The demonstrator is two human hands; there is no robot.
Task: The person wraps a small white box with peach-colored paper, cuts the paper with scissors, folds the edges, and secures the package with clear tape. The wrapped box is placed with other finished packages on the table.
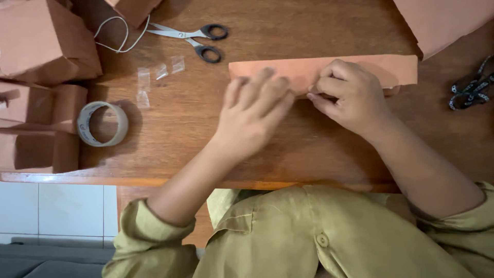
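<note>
While my left hand (252, 116) lies flat with fingers spread on the folded brown paper (360, 69), my right hand (350, 95) pinches its lower edge between thumb and fingertips. That strip lies across the wooden table (195, 134), just below the scissors (198, 38). Bare wood stretches between my hands and the near edge; a tape roll (102, 123) sits well left.

Warm, dim indoor light, soft shadows right of the tape roll (102, 124), slight overall blur.
</note>
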